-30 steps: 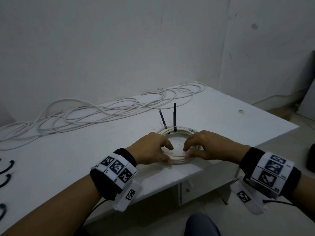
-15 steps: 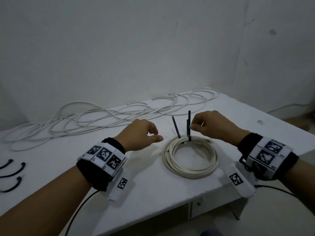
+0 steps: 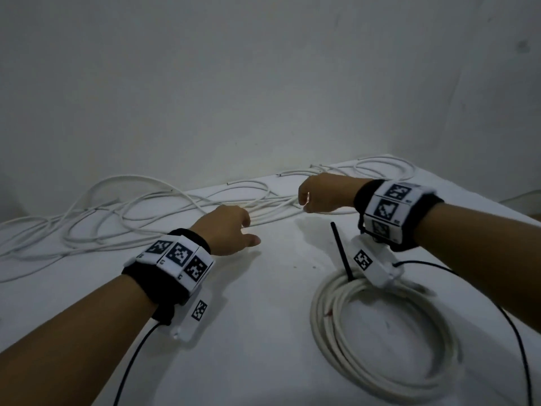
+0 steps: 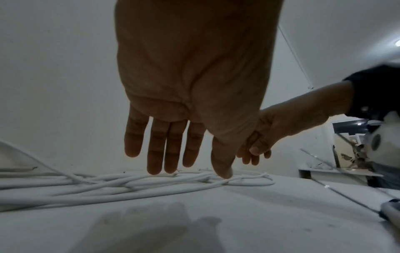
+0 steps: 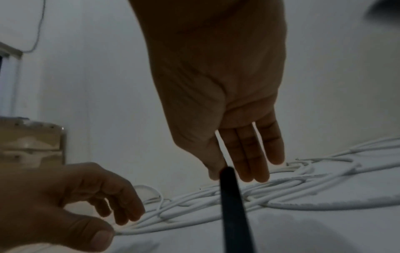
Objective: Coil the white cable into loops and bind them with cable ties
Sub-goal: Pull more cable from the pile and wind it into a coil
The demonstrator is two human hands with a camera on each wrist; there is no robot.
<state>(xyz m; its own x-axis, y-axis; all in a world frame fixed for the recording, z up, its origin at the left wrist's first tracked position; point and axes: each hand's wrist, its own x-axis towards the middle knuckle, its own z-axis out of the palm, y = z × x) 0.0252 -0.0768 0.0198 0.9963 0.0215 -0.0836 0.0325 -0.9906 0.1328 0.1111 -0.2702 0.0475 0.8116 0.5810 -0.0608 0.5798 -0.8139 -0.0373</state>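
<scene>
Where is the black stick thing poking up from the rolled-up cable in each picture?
Head: the black tie stands up from the far edge of the coil, lower right, below the right hand.
Left wrist: not in it, as far as I can tell.
Right wrist: a blurred dark bar at bottom centre, close to the lens.
Shared landmark: the loose cables along the wall, ahead of both hands.

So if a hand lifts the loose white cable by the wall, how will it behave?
The loose cable lies in springy open curves, so probably semi-stiff, not limp. Its tangled strands would likely drag along together. It looks thin, probably light.
</scene>
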